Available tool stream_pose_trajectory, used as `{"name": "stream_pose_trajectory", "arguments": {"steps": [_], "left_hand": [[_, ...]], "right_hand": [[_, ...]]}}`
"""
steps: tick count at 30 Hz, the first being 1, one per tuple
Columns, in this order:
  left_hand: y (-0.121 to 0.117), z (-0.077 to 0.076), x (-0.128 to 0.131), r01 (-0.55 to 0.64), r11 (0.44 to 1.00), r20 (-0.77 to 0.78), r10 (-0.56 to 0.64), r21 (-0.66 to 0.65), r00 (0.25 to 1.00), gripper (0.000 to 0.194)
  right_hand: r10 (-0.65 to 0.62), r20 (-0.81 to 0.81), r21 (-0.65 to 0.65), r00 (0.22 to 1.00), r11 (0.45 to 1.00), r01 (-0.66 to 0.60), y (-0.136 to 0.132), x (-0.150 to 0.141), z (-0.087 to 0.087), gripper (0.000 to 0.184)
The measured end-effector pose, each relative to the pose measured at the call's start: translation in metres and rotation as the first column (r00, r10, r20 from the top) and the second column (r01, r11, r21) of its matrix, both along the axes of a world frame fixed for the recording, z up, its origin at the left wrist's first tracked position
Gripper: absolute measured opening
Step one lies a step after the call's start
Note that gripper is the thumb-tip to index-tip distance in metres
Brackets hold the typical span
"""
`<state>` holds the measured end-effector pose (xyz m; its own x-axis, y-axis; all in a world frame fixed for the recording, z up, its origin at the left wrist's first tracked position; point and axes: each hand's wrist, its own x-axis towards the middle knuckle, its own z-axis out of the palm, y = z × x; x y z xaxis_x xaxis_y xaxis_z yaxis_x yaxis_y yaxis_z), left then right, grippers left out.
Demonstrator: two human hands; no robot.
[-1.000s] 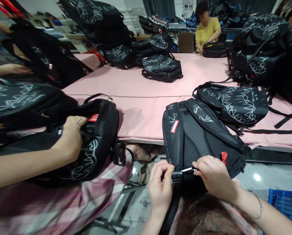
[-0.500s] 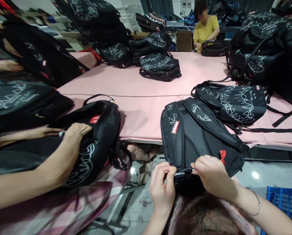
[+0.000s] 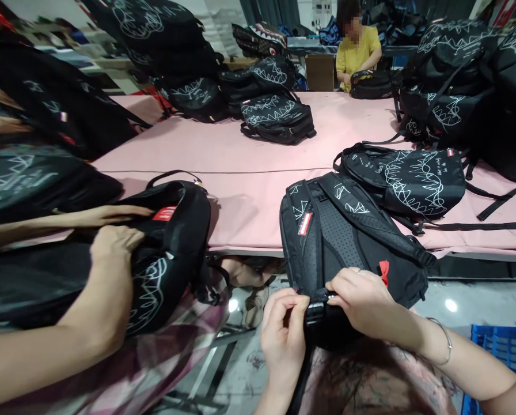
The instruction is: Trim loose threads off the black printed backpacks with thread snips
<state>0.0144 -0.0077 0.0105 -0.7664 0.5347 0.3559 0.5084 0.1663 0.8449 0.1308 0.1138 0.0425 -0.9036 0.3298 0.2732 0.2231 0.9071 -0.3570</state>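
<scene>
A black backpack with white scribble prints lies back side up, its straps and mesh padding showing, a red tag on one strap and a red ribbon near its lower right. Its near end hangs over the table edge towards me. My left hand pinches the near left edge of the backpack, beside a glossy black piece whose kind I cannot make out. On the other side of that piece, my right hand grips the same edge with bent fingers. What lies under the fingertips is hidden.
Close by on the left, a co-worker's arms work on an open black backpack. Another printed backpack touches mine at the upper right. Stacked backpacks stand on the pink table. A blue crate sits lower right.
My right hand has moved slightly left, its fingers now over the glossy piece. My left hand keeps its pinch. The co-worker's hands have shifted on the other backpack.
</scene>
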Motion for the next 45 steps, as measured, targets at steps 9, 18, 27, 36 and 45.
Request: {"name": "stream_pose_trajectory", "arguments": {"steps": [9, 18, 27, 36, 45], "left_hand": [[0.005, 0.012, 0.002, -0.052, 0.955, 0.516, -0.111, 0.292, 0.849, 0.035], [0.006, 0.004, 0.011, 0.026, 0.983, 0.5, -0.116, 0.182, 0.858, 0.038], [0.005, -0.015, 0.004, -0.08, 0.997, -0.173, 0.083, 0.022, 0.981, 0.041], [-0.001, -0.006, -0.011, -0.159, 0.979, 0.467, 0.084, 0.125, 0.88, 0.035], [0.004, 0.019, -0.017, -0.193, 0.938, 0.891, -0.19, 0.289, 0.414, 0.026]], "right_hand": [[-0.077, -0.191, -0.305, 0.979, 0.952, 0.016, 0.005, 0.003, -0.006, 0.014], [-0.143, -0.072, -0.823, 0.987, 0.568, 0.022, 0.016, -0.036, -0.011, 0.013], [-0.254, -0.143, -0.682, 0.957, 0.726, 0.091, 0.021, -0.074, 0.008, 0.014], [-0.148, -0.184, -0.674, 0.972, 0.739, -0.015, 0.019, -0.068, 0.014, 0.018], [0.02, -0.355, -0.247, 0.934, 0.962, -0.115, 0.015, -0.044, -0.027, 0.013]]}}
